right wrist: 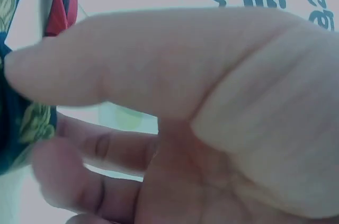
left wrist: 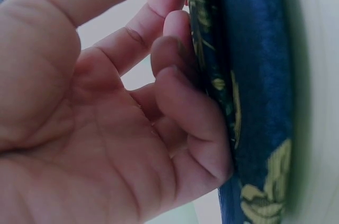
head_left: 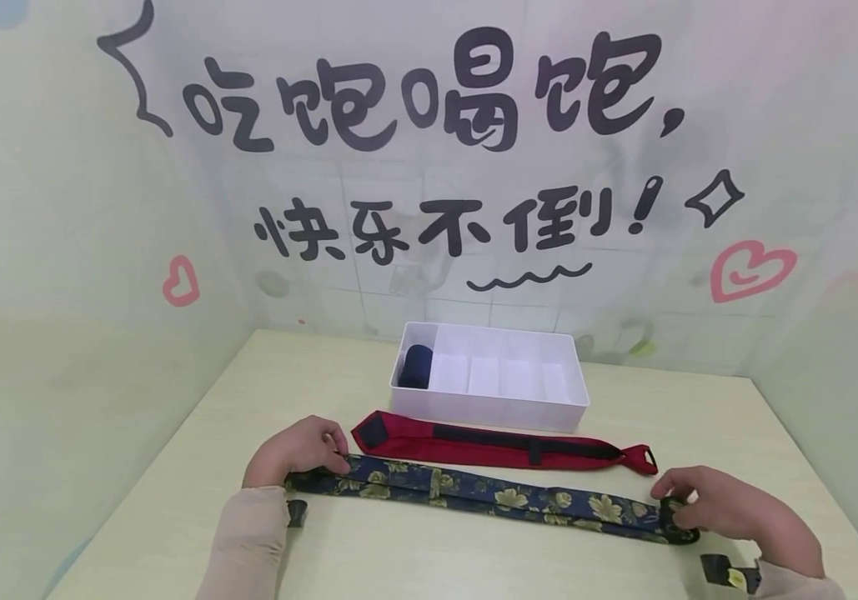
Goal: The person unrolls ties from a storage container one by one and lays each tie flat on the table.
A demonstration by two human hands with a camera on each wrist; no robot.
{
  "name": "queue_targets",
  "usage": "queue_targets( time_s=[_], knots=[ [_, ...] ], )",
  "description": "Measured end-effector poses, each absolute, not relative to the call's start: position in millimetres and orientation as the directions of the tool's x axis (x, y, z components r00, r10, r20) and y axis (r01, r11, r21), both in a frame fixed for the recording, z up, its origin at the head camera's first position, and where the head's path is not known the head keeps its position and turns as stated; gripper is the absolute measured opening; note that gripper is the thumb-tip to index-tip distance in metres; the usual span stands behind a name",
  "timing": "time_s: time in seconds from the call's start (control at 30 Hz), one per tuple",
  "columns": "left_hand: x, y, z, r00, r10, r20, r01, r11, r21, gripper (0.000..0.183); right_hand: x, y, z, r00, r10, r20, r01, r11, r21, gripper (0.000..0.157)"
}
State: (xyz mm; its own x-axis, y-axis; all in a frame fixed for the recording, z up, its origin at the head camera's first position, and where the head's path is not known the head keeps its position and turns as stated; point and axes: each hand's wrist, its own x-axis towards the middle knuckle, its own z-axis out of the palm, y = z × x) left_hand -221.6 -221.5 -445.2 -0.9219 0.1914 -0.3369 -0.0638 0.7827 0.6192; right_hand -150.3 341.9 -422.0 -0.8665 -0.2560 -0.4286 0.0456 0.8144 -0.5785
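Note:
A dark blue necktie with yellow-green flowers stretches sideways across the table, folded lengthwise into layers. At its left end my left hand grips the cloth, and in the left wrist view curled fingers press against the fabric. My right hand pinches the bunched right end between thumb and fingers; in the right wrist view the thumb reaches over the flowered cloth. Just behind lies a red necktie, its dark lining and narrow loop end showing.
A white divided box stands at the back of the table, with a dark blue roll in its leftmost compartment. Printed curtains enclose the table at the back and sides.

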Motion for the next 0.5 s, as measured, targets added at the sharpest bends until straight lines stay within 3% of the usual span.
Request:
queue_targets(
  time_s=[0.2,0.5],
  knots=[
    [-221.0,-221.7,-445.7,-0.923,0.187,-0.337,-0.067,0.785,0.616,0.019,-151.4,340.3,-424.9,-0.874,-0.202,-0.442,0.100,0.815,-0.571,0.011],
    [-221.4,-221.3,-445.8,-0.923,0.194,-0.333,-0.057,0.786,0.616,0.018,-153.7,341.9,-429.8,-0.874,-0.136,-0.466,0.150,0.836,-0.527,0.021]
  ],
)
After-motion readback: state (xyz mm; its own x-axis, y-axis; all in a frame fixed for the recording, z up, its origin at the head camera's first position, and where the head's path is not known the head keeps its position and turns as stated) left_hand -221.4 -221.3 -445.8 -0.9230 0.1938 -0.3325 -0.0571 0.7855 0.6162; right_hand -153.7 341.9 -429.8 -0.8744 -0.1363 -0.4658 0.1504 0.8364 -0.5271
